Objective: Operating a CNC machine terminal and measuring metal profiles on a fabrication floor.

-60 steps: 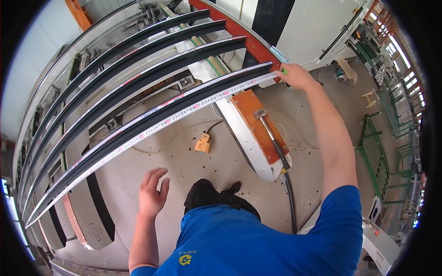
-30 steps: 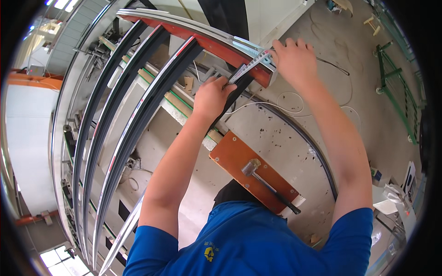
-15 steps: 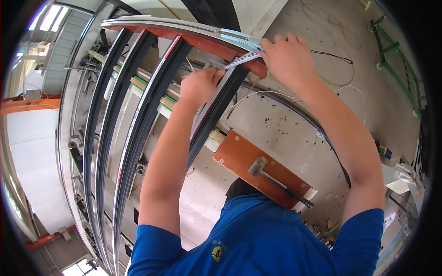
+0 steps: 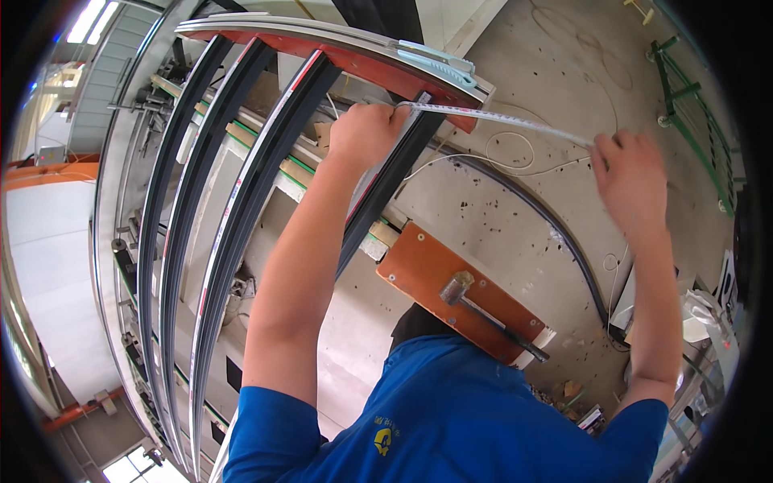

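A white measuring tape (image 4: 499, 116) is stretched across the end of the nearest dark metal profile (image 4: 394, 165). My left hand (image 4: 367, 135) is closed on one end of the tape, close against that profile. Off to the right, over the floor, my right hand (image 4: 632, 181) is closed round the tape's other end, slightly smeared by motion; a tape case inside it cannot be made out. A light-blue utility knife (image 4: 439, 64) lies on the pale rail (image 4: 338, 42) that runs beside a red bar (image 4: 362, 71) across the profile ends.
Several long dark profiles (image 4: 241, 177) lie side by side on the left. Near my body, a hammer (image 4: 457, 288) rests on an orange-brown board (image 4: 407, 262). A black hose (image 4: 531, 201) and thin cables cross the floor. A green metal frame (image 4: 694, 121) stands far right.
My right hand has moved away to the right and down, drawing out a longer stretch of tape. My left hand has shifted slightly to the right. The knife stays on the rail.
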`<act>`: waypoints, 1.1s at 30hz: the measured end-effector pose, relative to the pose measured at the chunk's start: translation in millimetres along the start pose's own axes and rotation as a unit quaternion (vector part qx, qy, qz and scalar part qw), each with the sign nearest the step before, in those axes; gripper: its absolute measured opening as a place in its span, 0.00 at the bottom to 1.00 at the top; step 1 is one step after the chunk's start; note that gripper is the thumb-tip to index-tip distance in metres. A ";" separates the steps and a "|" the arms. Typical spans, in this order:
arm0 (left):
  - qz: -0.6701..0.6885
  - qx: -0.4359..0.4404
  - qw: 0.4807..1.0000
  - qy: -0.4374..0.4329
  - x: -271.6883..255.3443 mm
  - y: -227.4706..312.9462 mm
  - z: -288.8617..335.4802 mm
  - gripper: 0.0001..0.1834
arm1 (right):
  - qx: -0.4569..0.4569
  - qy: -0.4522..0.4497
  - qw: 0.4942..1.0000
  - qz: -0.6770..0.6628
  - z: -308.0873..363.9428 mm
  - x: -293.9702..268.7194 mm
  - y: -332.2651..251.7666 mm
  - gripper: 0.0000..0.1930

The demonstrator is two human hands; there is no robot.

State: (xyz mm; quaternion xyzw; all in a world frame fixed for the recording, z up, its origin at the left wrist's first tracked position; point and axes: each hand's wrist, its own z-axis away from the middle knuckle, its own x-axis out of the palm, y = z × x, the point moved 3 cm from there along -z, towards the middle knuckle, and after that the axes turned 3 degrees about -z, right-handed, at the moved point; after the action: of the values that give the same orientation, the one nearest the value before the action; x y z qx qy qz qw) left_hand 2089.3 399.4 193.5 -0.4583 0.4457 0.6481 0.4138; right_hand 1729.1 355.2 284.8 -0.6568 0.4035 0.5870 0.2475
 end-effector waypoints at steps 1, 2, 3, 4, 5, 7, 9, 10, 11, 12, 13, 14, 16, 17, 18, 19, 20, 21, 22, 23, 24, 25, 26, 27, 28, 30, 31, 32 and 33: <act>0.001 -0.003 1.000 0.014 3.3 -1.7 -1.9 0.28 | 0.000 -0.001 1.000 -0.001 6.7 1.5 -11.5 0.07; 0.004 -0.002 1.000 0.029 5.0 -1.6 -5.2 0.28 | 0.021 0.005 1.000 -0.018 13.3 3.7 -21.8 0.08; 0.003 0.002 1.000 0.027 6.3 -0.5 -7.3 0.28 | 0.042 0.010 0.998 -0.037 17.2 6.2 -30.0 0.09; -0.006 0.005 1.000 0.028 7.1 -0.2 -8.6 0.28 | 0.046 0.008 0.998 -0.037 16.8 8.1 -38.1 0.09; -0.015 0.008 0.999 0.027 8.0 -0.3 -9.2 0.28 | 0.077 -0.006 0.996 -0.051 14.8 12.3 -44.5 0.10; -0.029 0.015 0.999 0.020 8.5 0.7 -10.8 0.28 | 0.110 -0.023 0.991 -0.067 11.4 16.7 -53.5 0.11; -0.042 0.023 0.999 0.009 8.1 3.1 -10.3 0.29 | 0.124 -0.026 0.990 -0.063 10.8 19.1 -60.2 0.12; -0.047 0.025 0.999 0.009 7.0 4.9 -10.1 0.29 | 0.128 -0.031 0.989 -0.064 10.9 19.9 -61.9 0.12; -0.052 0.025 0.998 0.010 6.2 4.7 -9.4 0.30 | 0.136 -0.042 0.988 -0.066 10.5 19.5 -63.1 0.12; -0.053 0.027 0.998 0.005 8.1 3.1 -9.5 0.30 | 0.143 -0.052 0.986 -0.068 11.3 20.3 -64.6 0.12; -0.064 0.040 0.997 0.019 9.3 1.6 -10.0 0.30 | 0.146 -0.057 0.985 -0.069 13.3 22.1 -66.7 0.12; -0.074 0.053 0.995 0.034 9.7 1.7 -10.5 0.31 | 0.147 -0.048 0.986 -0.070 15.3 22.5 -67.5 0.12; -0.069 0.055 0.996 0.034 8.6 0.3 -9.9 0.31 | 0.150 -0.042 0.985 -0.070 18.6 22.1 -71.8 0.12; -0.064 0.054 0.996 0.037 7.9 0.1 -10.4 0.32 | 0.159 -0.041 0.984 -0.073 18.8 20.6 -75.0 0.12; -0.064 0.057 0.996 0.036 8.8 -0.4 -11.2 0.32 | 0.168 -0.039 0.982 -0.078 19.7 19.8 -76.4 0.13; -0.055 0.056 0.996 0.035 9.7 -1.1 -12.0 0.32 | 0.171 -0.040 0.981 -0.077 21.2 21.7 -75.9 0.13; -0.048 0.053 0.997 0.034 10.2 -2.5 -12.5 0.32 | 0.167 -0.038 0.982 -0.079 21.7 26.3 -76.2 0.13; -0.050 0.055 0.997 0.033 9.6 -3.0 -12.6 0.32 | 0.163 -0.037 0.983 -0.082 22.4 29.2 -76.6 0.13; -0.026 0.057 0.998 0.025 8.8 -3.0 -12.7 0.32 | 0.166 -0.036 0.982 -0.084 23.0 29.4 -77.0 0.13; -0.002 0.059 0.998 0.015 8.4 -3.7 -12.5 0.32 | 0.170 -0.043 0.981 -0.084 23.8 29.7 -78.2 0.12; -0.006 0.061 0.998 0.013 6.7 -3.8 -13.2 0.32 | 0.174 -0.049 0.980 -0.083 24.4 29.8 -78.9 0.12; 0.000 0.063 0.998 -0.002 5.0 -3.5 -15.3 0.30 | 0.176 -0.056 0.979 -0.081 24.4 29.6 -78.7 0.12; 0.006 0.065 0.998 -0.020 5.4 -4.1 -16.9 0.30 | 0.180 -0.065 0.978 -0.079 25.8 30.5 -78.7 0.12; 0.014 0.059 0.998 -0.027 5.0 -6.0 -19.1 0.29 | 0.164 -0.045 0.982 -0.078 26.9 32.4 -78.4 0.12; 0.034 0.050 0.997 -0.049 2.6 -8.3 -21.0 0.29 | 0.160 -0.038 0.984 -0.075 26.4 33.4 -78.6 0.12; 0.095 0.040 0.992 -0.074 6.1 -16.0 -27.7 0.30 | 0.166 -0.045 0.982 -0.082 25.2 37.8 -78.2 0.12; 0.089 0.043 0.992 -0.080 6.8 -19.6 -31.5 0.30 | 0.172 -0.048 0.980 -0.086 25.4 38.5 -78.3 0.12; 0.089 0.050 0.990 -0.096 5.4 -20.4 -34.7 0.30 | 0.176 -0.045 0.979 -0.093 25.2 37.4 -78.1 0.12; 0.089 0.058 0.988 -0.112 4.9 -20.7 -36.8 0.30 | 0.180 -0.042 0.978 -0.100 25.3 36.3 -77.8 0.12</act>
State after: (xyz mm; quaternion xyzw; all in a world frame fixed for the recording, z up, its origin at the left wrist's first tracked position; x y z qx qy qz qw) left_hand 2116.0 370.1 177.9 -0.3163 0.4721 0.7031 0.4275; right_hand 1778.0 409.7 233.2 -0.6134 0.4243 0.5041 0.4355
